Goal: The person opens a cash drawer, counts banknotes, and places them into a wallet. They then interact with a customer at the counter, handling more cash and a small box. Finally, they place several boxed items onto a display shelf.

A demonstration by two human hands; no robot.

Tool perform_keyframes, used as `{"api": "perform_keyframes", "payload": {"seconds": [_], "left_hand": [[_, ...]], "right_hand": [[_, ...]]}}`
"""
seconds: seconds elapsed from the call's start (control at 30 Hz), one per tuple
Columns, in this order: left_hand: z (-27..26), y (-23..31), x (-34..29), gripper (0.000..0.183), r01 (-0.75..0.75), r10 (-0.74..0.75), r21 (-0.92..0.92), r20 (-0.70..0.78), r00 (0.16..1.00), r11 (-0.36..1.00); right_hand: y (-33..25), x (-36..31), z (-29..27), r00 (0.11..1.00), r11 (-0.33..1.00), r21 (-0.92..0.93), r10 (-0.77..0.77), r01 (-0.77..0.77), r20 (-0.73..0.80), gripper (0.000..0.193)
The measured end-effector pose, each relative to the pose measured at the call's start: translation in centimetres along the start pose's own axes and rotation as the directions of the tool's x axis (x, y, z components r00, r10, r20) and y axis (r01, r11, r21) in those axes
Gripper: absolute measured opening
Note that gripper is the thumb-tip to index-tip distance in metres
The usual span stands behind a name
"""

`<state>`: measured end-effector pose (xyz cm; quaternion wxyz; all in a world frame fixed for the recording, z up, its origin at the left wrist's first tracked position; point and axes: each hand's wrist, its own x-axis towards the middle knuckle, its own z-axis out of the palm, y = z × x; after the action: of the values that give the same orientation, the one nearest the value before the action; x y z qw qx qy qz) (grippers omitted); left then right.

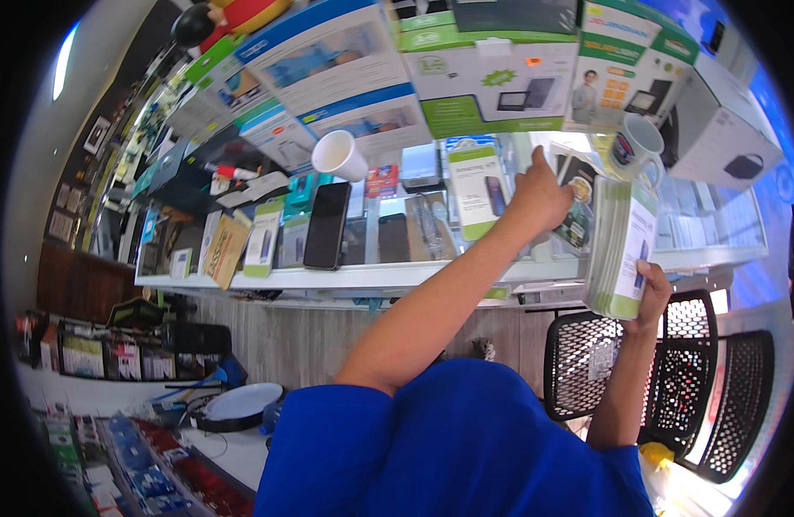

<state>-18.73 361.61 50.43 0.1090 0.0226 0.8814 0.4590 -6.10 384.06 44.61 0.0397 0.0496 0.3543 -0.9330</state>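
Observation:
My right hand grips the lower end of a stack of slim white-and-green retail packs, held up in front of the glass counter. Each pack seems to carry a picture of a phone. Over the counter, my left hand is stretched out, one finger extended and the thumb apart from it. It is beside a dark green packet and I see nothing held in it. Just left of that hand lies a similar white-and-green pack.
A white paper cup and a black smartphone are on the glass counter. A mug stands beyond the stack. Large boxes line the back. Black mesh chairs are at the right.

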Motion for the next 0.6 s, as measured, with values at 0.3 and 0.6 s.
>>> {"api": "perform_keyframes", "payload": {"seconds": [0.3, 0.6], "left_hand": [[-5.5, -3.7, -4.5, 0.048, -0.100, 0.112, -0.449, 0.001, 0.994, 0.888], [-8.8, -6.7, -10.6, 0.063, 0.183, 0.151, -0.925, 0.244, 0.958, 0.332]], "right_hand": [[1.4, -0.1, 1.1, 0.993, 0.997, -0.058, 0.058, -0.053, 0.100, 0.087], [3.9, -4.5, 3.1, 0.979, 0.973, 0.221, -0.104, 0.063, 0.177, 0.083]]}}
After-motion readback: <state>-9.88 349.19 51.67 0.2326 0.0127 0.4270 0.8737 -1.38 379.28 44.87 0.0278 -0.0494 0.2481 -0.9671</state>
